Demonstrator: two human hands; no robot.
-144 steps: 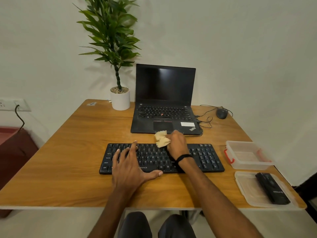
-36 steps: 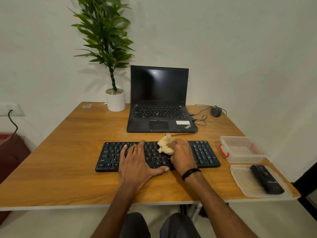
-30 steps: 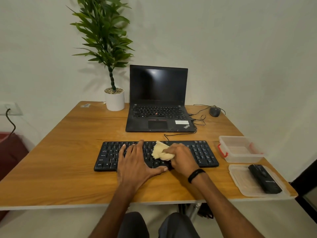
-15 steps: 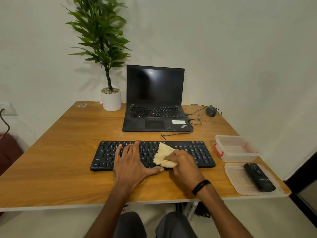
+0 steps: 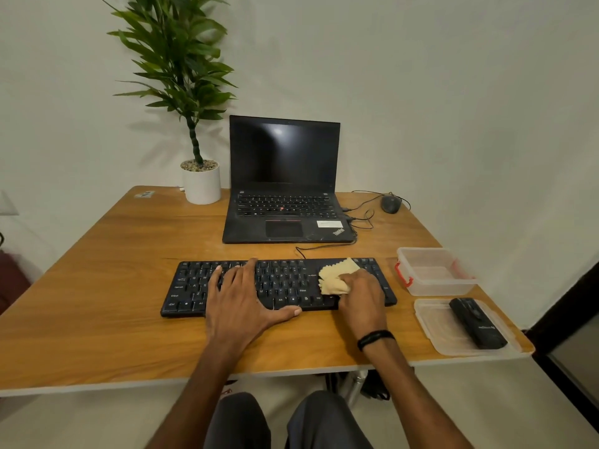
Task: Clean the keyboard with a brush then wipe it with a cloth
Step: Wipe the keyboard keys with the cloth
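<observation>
Head view: my left hand (image 5: 241, 298) presses flat, steadying the keyboard (image 5: 278, 286); my right hand (image 5: 363, 298), gripping the bunched cloth (image 5: 337, 278), should wipe firmly toward 3 o'clock.

You are sitting in a small office or home study: a wooden desk (image 5: 113, 286) against a plain white wall (image 5: 437, 92), an open laptop (image 5: 283, 196) with a wired mouse (image 5: 390, 204), an external keyboard (image 5: 282, 286), and a potted plant (image 5: 197, 176) in the corner.
</observation>
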